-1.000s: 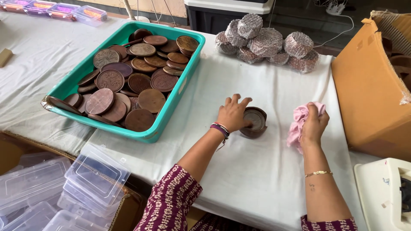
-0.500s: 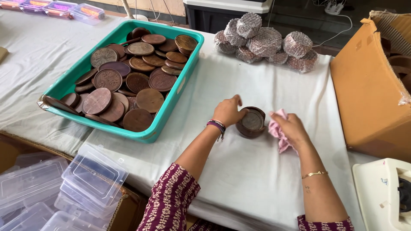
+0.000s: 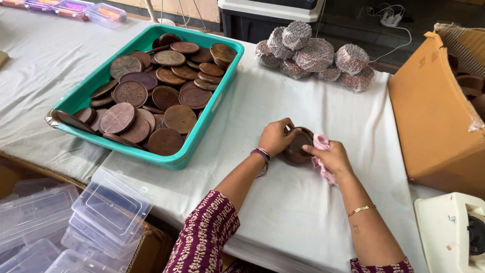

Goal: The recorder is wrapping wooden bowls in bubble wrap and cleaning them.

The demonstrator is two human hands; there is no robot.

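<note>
A small round brown wooden dish (image 3: 297, 146) rests on the white tablecloth (image 3: 283, 212). My left hand (image 3: 275, 136) grips its left rim and holds it tilted. My right hand (image 3: 331, 157) presses a pink cloth (image 3: 322, 163) against the dish's right side, fingertips on the dish's inner face.
A teal tray (image 3: 209, 119) with several brown wooden discs sits at the left. Several foam-net wrapped rounds (image 3: 316, 53) are piled at the back. A cardboard box (image 3: 434, 111) stands at the right, clear plastic boxes (image 3: 108, 205) at lower left, a white device (image 3: 452, 235) at lower right.
My right hand with the pink cloth has moved left from beside the dish onto it. My left hand has stayed on the dish's rim.
</note>
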